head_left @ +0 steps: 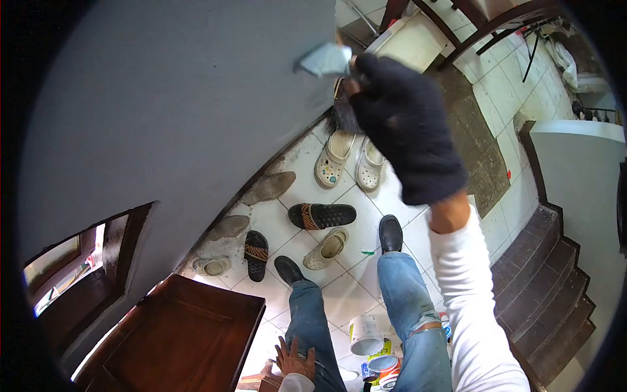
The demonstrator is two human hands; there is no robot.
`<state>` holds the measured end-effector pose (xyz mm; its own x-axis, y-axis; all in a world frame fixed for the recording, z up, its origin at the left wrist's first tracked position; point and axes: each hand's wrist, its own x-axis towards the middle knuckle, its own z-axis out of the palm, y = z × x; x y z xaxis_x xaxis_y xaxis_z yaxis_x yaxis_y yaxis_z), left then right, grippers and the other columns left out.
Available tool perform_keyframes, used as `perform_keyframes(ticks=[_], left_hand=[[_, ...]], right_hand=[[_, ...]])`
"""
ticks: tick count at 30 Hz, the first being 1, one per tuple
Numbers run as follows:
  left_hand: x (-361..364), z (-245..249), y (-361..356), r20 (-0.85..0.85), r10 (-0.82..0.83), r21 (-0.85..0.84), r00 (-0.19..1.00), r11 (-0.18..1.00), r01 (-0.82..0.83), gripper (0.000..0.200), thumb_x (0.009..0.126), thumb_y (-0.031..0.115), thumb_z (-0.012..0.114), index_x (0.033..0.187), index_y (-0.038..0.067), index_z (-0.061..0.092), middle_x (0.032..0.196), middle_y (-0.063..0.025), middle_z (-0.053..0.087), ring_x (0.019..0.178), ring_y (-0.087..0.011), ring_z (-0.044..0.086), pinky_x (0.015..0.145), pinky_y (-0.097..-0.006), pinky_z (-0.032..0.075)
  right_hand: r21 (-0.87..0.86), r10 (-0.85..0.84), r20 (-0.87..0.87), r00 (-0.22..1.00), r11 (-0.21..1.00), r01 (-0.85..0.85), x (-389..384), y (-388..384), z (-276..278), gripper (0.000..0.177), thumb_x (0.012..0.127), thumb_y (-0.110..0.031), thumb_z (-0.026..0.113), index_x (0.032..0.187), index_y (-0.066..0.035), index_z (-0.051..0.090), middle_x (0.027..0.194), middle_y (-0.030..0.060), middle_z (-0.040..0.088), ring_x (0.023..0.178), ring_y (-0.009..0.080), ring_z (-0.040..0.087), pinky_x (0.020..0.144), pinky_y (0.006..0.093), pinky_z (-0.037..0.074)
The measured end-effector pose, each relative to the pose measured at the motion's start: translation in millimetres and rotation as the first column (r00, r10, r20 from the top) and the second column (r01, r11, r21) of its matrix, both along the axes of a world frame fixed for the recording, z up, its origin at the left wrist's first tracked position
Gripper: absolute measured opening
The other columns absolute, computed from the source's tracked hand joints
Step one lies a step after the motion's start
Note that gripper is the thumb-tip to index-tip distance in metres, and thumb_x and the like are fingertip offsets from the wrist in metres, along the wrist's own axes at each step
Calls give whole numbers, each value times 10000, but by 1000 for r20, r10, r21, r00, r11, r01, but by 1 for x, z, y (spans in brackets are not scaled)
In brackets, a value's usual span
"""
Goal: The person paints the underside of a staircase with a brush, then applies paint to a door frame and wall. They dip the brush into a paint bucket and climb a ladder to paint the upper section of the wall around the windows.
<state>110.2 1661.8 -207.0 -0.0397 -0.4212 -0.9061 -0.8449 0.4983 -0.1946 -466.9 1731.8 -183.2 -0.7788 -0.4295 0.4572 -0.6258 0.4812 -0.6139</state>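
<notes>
My right hand (408, 124), in a black fingerless glove, is closed around a small scraper-like tool with a pale blade (325, 60). The blade is at the grey wall (176, 85), near its right edge; whether it touches cannot be told. Low in the view, my left hand (294, 359) is bare, its fingers spread over my thigh and a brown wooden piece beside it, and nothing shows in it. Several shoes lie on the white tiled floor (353, 287) below, among them a beige clog (335, 159) and a black slide (322, 216).
A dark wooden panel (189, 333) stands at the lower left, under a small window (78, 268). White bucket (366, 335) and paint cans (383, 362) sit near my legs. Brown steps (542, 281) descend at the right. A wooden chair (483, 26) is at the top.
</notes>
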Motion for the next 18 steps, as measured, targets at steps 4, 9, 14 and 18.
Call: perform_keyframes(ticks=[4, 9, 14, 18], left_hand=[[4, -3, 1, -38, 15, -28, 999, 999, -16, 801, 948, 589, 651, 1616, 174, 498, 1789, -215, 139, 1651, -449, 90, 1314, -637, 130], [11, -6, -2, -84, 14, -42, 996, 999, -18, 798, 923, 567, 677, 1613, 206, 503, 1783, -212, 181, 1646, -468, 100, 1307, -644, 133], [17, -16, 0, -48, -41, -53, 998, 998, 38, 811, 939, 601, 655, 1628, 212, 478, 1794, -178, 159, 1653, -430, 109, 1315, -611, 147], [20, -15, -1, -30, -55, -47, 998, 997, 54, 825, 935, 615, 657, 1637, 227, 464, 1801, -161, 143, 1656, -422, 100, 1320, -600, 143]], right_hand=[[-185, -63, -23, 998, 981, 58, 28, 12, 93, 210, 999, -116, 733, 1185, -18, 726, 966, 109, 735, 860, 193, 702, 768, 324, 563], [-42, -142, 62, 988, 989, 145, 50, 24, 57, 213, 1008, -150, 711, 1169, -12, 730, 969, 164, 728, 859, 309, 739, 733, 391, 578], [176, -62, 76, 995, 983, 48, 17, 11, 20, 261, 973, -183, 724, 1178, -21, 716, 948, 193, 704, 848, 415, 696, 733, 439, 569], [-39, -28, 104, 994, 999, 32, 7, -1, 111, 239, 999, -157, 714, 1169, 10, 706, 937, 178, 720, 834, 329, 726, 751, 395, 573]])
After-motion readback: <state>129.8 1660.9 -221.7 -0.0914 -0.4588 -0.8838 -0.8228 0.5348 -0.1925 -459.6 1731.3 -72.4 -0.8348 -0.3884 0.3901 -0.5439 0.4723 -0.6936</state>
